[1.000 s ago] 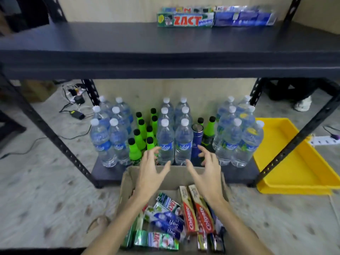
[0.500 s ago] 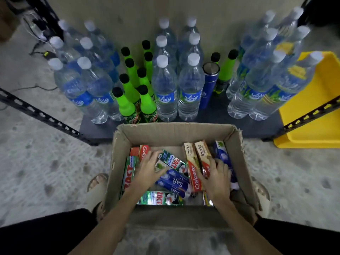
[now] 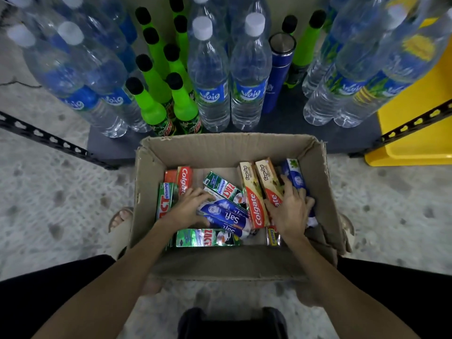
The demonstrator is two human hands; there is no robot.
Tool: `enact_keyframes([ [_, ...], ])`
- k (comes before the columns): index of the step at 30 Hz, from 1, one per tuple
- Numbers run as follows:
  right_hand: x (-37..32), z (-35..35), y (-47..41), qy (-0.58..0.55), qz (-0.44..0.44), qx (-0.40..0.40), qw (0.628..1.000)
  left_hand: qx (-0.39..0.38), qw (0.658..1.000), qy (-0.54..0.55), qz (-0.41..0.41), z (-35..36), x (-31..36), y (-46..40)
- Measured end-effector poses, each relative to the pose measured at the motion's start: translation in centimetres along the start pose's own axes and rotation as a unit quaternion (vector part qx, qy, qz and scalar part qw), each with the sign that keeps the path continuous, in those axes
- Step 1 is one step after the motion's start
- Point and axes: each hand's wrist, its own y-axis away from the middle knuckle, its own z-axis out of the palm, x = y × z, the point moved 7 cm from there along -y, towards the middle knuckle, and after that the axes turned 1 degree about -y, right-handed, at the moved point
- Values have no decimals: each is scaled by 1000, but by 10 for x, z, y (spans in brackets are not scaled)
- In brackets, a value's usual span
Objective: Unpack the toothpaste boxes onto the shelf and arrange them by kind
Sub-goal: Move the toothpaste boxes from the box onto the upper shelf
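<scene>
Both forearms reached down into the open brown corrugated cardboard carton (image 3: 318, 167) on the speckled floor: the left hand (image 3: 188, 211) curled its fingers and thumb around the glossy blue Safi toothpaste boxes (image 3: 227, 216), while the right hand (image 3: 291, 211) lay spread with fingers bent over the cream-and-red rectangular Colgate box (image 3: 269, 184). Foil-green Zact boxes (image 3: 208, 237) lay flat among them, just in front of the dark shelf board (image 3: 288, 118) carrying clear ribbed plastic water bottles (image 3: 212, 77).

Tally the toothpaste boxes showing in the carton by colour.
Green: 3
Blue: 3
Red: 2
Beige: 2
Partly hidden, colour unclear: 1
Total: 11
</scene>
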Motion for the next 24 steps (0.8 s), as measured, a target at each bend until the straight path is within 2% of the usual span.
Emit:
enact_keyframes([
  [5, 3, -3, 9, -65, -26, 14, 997, 30, 999, 18, 22, 2, 7, 9],
  [11, -18, -36, 3, -137, -61, 25, 988, 113, 989, 57, 76, -36, 16, 35],
  [18, -54, -119, -6, -156, -151, 47, 975, 273, 951, 95, 109, -148, 56, 87],
  [24, -97, -248, -7, -172, -228, 98, 953, 372, 908, 111, 157, -253, 112, 149],
])
